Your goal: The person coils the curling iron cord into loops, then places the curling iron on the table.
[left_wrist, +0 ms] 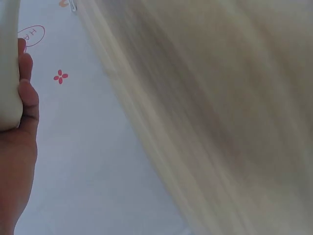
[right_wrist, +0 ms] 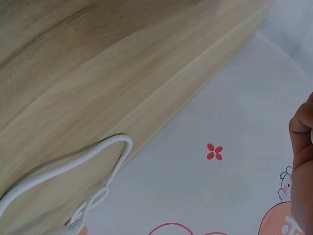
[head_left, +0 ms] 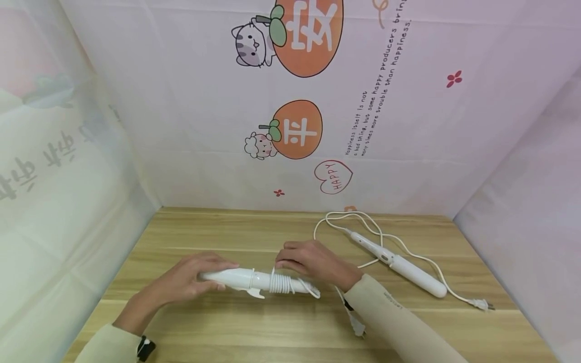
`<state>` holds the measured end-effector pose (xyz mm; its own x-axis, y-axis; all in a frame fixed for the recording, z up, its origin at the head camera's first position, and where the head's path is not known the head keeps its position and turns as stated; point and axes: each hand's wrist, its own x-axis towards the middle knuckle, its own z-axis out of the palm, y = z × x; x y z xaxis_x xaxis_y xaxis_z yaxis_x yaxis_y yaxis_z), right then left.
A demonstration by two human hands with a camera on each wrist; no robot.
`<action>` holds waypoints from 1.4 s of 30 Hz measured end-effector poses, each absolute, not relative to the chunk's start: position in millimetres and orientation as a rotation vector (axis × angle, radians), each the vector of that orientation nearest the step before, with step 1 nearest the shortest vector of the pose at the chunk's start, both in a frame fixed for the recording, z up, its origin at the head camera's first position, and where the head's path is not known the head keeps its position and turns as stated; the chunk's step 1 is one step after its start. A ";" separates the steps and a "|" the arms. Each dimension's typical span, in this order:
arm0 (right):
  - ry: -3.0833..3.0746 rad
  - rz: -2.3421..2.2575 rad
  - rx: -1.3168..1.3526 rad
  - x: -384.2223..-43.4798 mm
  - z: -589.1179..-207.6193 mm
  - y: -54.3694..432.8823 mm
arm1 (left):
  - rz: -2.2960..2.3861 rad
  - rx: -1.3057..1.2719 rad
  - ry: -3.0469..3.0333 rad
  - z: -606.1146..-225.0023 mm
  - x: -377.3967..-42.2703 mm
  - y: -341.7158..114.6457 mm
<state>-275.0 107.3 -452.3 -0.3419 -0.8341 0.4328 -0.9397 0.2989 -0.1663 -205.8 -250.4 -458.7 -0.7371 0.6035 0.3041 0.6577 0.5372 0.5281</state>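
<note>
A white curling iron [head_left: 229, 277] with a small lever on its lower side lies crosswise between the hands in the head view. My left hand [head_left: 190, 280] grips its left end, which also shows as a smooth white end [left_wrist: 9, 73] in the left wrist view. White cord [head_left: 280, 284] is wound in several tight turns around the iron's right part, with a looser loop at the tip. Above these turns my right hand [head_left: 310, 259] pinches the cord with curled fingers. A white plug [head_left: 357, 325] on a length of cord lies by the right forearm.
Another white curling iron [head_left: 410, 272] lies on the right of the wooden table [head_left: 218, 227]. Its loose cord [head_left: 406, 247] loops behind and around it, ending in a plug [head_left: 480, 304]. Printed cloth walls [head_left: 204, 126] enclose the table's back and sides.
</note>
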 end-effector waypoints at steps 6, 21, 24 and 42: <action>-2.369 0.679 1.632 -271.8 -452.9 106.0 | -1.363 -1.104 -2.648 -466.4 -205.9 -253.4; -2.324 1.276 1.616 -266.8 -466.7 99.6 | -1.487 -0.868 -2.586 -468.8 -201.0 -241.4; -2.354 1.358 1.568 -266.4 -467.2 97.7 | -1.482 -0.829 -2.579 -468.8 -200.6 -238.2; -2.683 1.162 1.088 -258.3 -457.7 86.8 | -1.135 -0.552 -2.473 -457.8 -199.1 -202.7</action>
